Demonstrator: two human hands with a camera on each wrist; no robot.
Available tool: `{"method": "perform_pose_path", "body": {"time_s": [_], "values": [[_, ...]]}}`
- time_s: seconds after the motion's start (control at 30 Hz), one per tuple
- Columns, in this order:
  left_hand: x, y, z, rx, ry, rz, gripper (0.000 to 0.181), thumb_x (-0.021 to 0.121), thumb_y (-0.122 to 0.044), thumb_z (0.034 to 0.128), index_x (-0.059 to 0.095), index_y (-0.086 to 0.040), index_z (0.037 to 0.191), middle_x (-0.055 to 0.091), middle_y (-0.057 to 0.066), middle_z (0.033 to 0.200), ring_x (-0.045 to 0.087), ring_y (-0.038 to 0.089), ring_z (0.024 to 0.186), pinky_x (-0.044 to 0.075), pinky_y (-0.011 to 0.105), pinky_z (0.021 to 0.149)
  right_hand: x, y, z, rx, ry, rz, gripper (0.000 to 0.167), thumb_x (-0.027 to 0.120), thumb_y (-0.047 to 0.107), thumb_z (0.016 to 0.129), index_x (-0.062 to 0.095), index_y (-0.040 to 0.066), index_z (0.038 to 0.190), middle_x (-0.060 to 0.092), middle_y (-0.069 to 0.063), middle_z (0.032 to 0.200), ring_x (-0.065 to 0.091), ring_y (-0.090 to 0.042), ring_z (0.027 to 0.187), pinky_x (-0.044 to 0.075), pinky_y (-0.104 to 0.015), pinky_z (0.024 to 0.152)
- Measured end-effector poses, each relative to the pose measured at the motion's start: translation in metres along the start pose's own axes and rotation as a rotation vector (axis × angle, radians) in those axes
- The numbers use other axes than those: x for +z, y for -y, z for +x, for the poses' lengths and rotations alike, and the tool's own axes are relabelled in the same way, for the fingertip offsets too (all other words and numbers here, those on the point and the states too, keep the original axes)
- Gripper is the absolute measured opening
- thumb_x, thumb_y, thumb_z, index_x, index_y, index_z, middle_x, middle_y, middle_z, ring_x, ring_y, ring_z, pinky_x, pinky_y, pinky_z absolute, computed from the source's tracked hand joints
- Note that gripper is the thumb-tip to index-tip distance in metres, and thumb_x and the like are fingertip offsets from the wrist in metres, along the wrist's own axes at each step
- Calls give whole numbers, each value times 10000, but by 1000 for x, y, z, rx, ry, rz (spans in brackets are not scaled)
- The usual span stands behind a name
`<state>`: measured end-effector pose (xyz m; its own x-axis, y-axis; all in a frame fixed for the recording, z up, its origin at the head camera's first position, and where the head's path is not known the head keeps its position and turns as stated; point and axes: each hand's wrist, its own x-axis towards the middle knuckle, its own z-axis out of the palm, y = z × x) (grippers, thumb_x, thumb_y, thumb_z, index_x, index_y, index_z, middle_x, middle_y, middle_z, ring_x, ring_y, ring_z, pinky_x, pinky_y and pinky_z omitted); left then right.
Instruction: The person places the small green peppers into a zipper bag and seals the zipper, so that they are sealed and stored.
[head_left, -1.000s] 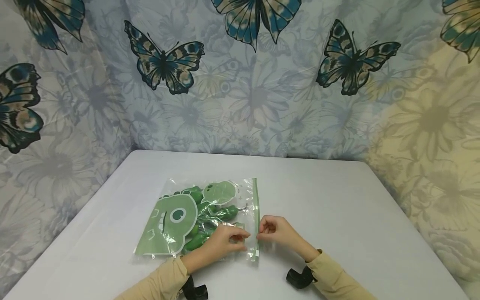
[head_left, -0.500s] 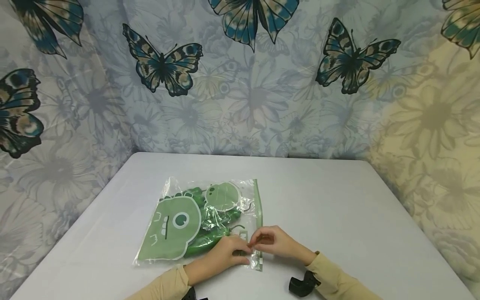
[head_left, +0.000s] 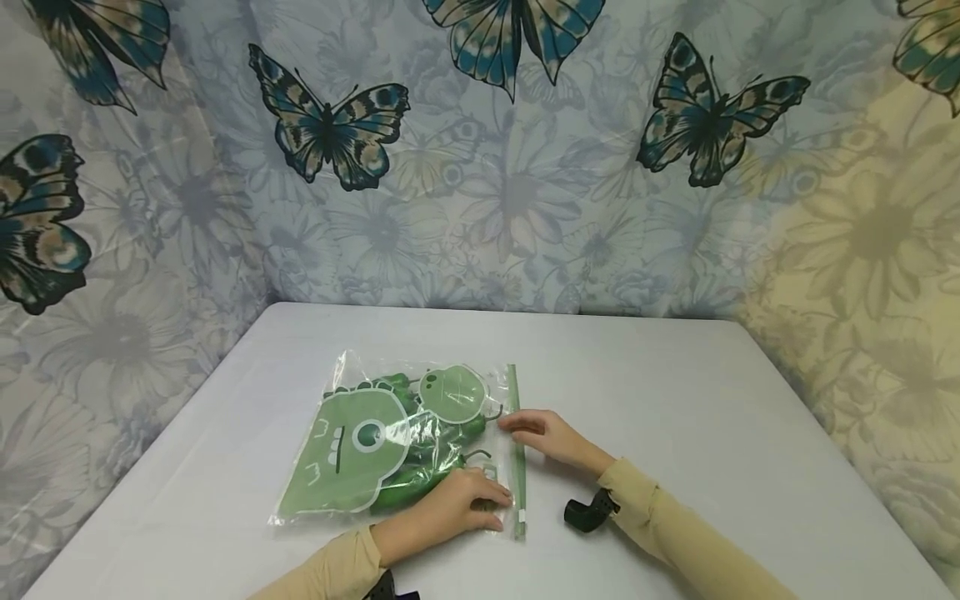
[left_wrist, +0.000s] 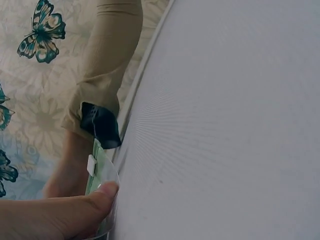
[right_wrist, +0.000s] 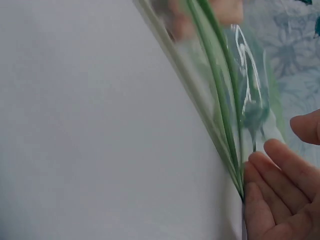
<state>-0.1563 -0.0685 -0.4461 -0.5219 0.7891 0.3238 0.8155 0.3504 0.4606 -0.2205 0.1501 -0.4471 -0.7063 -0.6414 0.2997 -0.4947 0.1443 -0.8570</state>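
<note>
A clear zip bag (head_left: 341, 458) with green dinosaur prints lies on the white table, several green peppers (head_left: 416, 482) inside it. My left hand (head_left: 446, 510) holds the bag near its front right corner; in the left wrist view the thumb (left_wrist: 106, 195) lies on the clear plastic beside a white slider (left_wrist: 91, 165). At the middle of the green zip edge (head_left: 517, 483) is my right hand (head_left: 555, 437), its fingertips over the plastic. The right wrist view shows those fingers (right_wrist: 280, 175) loosely extended, the thumb apart, and the green zip strips (right_wrist: 220, 95) parted.
The white table (head_left: 637, 383) extends around the bag. Butterfly-printed cloth (head_left: 517, 225) hangs behind and at the sides. Black wrist mounts (head_left: 588, 512) sit beneath the sleeves.
My right hand, with fingertips together near the left hand half a second ago, has moved away along the zip edge and its fingers have loosened. The left hand stays at the front corner.
</note>
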Motion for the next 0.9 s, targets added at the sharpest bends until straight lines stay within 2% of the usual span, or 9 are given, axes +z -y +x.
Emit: {"method": "perform_pose_path", "body": {"time_s": [0.2, 0.37, 0.47, 0.53, 0.6, 0.67, 0.73, 0.8, 0.9], "values": [[1, -1, 5, 1, 45, 22, 325, 723, -280, 710, 696, -93, 975, 648, -68, 981, 543, 21, 904, 369, 117, 813, -19, 18, 19, 156, -53, -47, 279, 470, -16, 910, 490, -173, 1140, 514, -296, 1138, 468, -391, 1088, 402, -363, 896], [2, 0, 7, 22, 57, 27, 345, 721, -280, 714, 687, -84, 996, 644, -53, 997, 539, 39, 931, 364, 126, 837, -31, 17, 33, 258, -120, -76, 318, 478, 29, 918, 475, -159, 1175, 495, -291, 1173, 444, -391, 1114, 358, -449, 923], [2, -1, 7, 18, 58, 5, 347, 719, -271, 723, 682, -79, 1010, 642, -41, 1011, 538, 48, 952, 370, 139, 848, -35, 15, 40, 308, -163, -69, 331, 482, 70, 927, 483, -129, 1192, 498, -262, 1192, 441, -367, 1125, 350, -449, 929], [0, -1, 7, -5, 40, -21, 339, 725, -262, 721, 683, -87, 1008, 642, -43, 1008, 540, 47, 956, 375, 146, 847, -37, 14, 43, 293, -203, -40, 328, 476, 77, 932, 488, -122, 1192, 502, -251, 1194, 445, -346, 1128, 356, -423, 930], [0, -2, 6, -34, 10, -44, 334, 738, -244, 713, 684, -90, 1004, 643, -39, 1003, 545, 49, 956, 381, 156, 845, -35, 13, 43, 242, -248, 75, 320, 469, 54, 932, 478, -132, 1193, 485, -272, 1200, 449, -348, 1125, 354, -410, 938], [0, -2, 5, -60, -25, -59, 333, 750, -230, 705, 685, -88, 999, 646, -40, 993, 550, 49, 950, 385, 158, 840, -31, 15, 38, 167, -276, 158, 294, 477, 29, 924, 492, -128, 1172, 487, -292, 1181, 480, -326, 1097, 373, -382, 926], [1, -3, 4, -60, -46, -63, 340, 754, -218, 708, 679, -75, 1007, 645, -29, 998, 553, 59, 946, 389, 160, 836, -24, 20, 26, 102, -281, 214, 265, 513, 11, 900, 517, -122, 1129, 510, -300, 1132, 523, -297, 1047, 396, -361, 906], [4, -4, 3, -39, -56, -54, 356, 749, -207, 714, 665, -51, 1023, 639, 0, 1024, 554, 85, 964, 385, 175, 858, -13, 28, 9, 61, -237, 203, 227, 556, 5, 869, 550, -96, 1071, 545, -282, 1067, 557, -241, 983, 433, -341, 861], [8, -6, 1, 9, -61, -29, 382, 732, -221, 730, 643, -33, 1050, 620, 39, 1072, 546, 122, 999, 371, 194, 891, 5, 38, -22, -8, -120, 206, 188, 593, -46, 821, 558, -101, 997, 572, -246, 970, 571, -167, 917, 471, -325, 799]]}}
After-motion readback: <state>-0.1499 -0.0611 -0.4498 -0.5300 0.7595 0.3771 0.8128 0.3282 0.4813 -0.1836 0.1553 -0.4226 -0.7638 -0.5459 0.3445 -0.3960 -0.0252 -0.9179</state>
